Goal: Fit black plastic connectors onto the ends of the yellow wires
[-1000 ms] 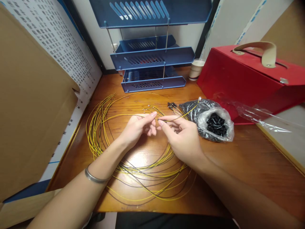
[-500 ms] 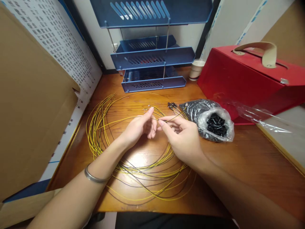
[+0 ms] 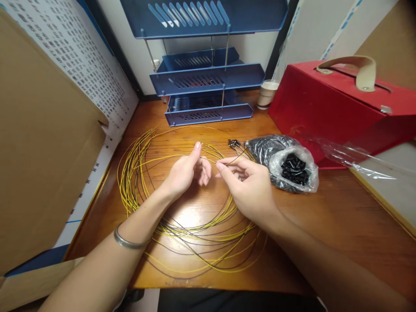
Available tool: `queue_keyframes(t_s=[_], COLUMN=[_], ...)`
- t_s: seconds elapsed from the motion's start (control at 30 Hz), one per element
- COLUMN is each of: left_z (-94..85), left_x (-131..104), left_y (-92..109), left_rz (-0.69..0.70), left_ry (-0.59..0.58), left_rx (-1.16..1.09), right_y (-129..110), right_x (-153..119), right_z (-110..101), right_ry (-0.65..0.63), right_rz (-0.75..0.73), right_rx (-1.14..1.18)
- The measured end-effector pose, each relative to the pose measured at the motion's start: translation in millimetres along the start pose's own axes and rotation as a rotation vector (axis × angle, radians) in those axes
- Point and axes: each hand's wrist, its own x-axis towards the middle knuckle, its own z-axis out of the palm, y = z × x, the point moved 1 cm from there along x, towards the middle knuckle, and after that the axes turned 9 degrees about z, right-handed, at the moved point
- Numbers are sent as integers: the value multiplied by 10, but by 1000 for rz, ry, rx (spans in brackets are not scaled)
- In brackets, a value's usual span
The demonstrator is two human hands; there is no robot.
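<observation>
Loops of yellow and black wire point(image 3: 131, 177) lie coiled on the wooden table, passing under both forearms. My right hand point(image 3: 248, 184) pinches a thin wire between thumb and forefinger at the middle. Left of it, my left hand point(image 3: 188, 171) has its thumb raised and its fingers loosely curled apart, with a wire passing behind the thumb. Black-tipped wire ends point(image 3: 234, 144) rest just beyond my right hand. A clear plastic bag point(image 3: 276, 167) at the right of that hand is open and shows many small black pieces point(image 3: 295, 169).
Blue stacked trays point(image 3: 208, 78) stand at the back, with a paper cup point(image 3: 267, 94) beside them. A red box with a beige handle point(image 3: 328, 117) sits at the right, loose clear film in front. Cardboard point(image 3: 42, 143) rises along the left.
My left hand has shifted slightly left, away from my right hand, and its thumb and fingers have spread. My right hand keeps its pinch in nearly the same place.
</observation>
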Motion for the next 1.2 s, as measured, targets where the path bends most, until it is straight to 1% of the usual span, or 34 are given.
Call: queue_keyframes(t_s=[0.13,0.2,0.27,0.37,0.43,0.5,0.67,0.73,0.8,0.87,0.97,1.07,1.2], left_z=[73,121,148,134,104,79,93,110,112,97,68,57,45], left_x=[-18,-35,-46,-45,-39,-37,-64,-76,-81,-79,-69,-55,-41], left_y=[-8,-2,5,5,2,3,23,20,9,-3,-3,12,7], left_rz=[17,24,48,94,110,119,136,138,144,158,171,159,178], left_ry=[-54,-101,-117,-75,-44,-40,-112,-142,-146,-112,-23,61,152], left_rx=[-47,2,78,145,144,144,256,256,256,275,296,292,245], right_y=[-3,-9,-15,-18,-18,-18,-25,-30,-34,-35,-30,-24,-31], right_x=[15,12,4,-4,-2,4,12,8,0,-8,-13,-10,-10], right_z=[2,3,2,-1,-4,-5,-14,-14,-8,1,9,5,-2], right_ry=[-7,-31,-53,-40,-17,-9,-13,-31,-54,-71,-81,-67,-37], right_rz=[-18,-30,-38,-35,-30,-31,-19,-17,-24,-31,-31,-31,-26], right_rx=[13,34,50,22,1,11,50,47,38,33,28,2,-37])
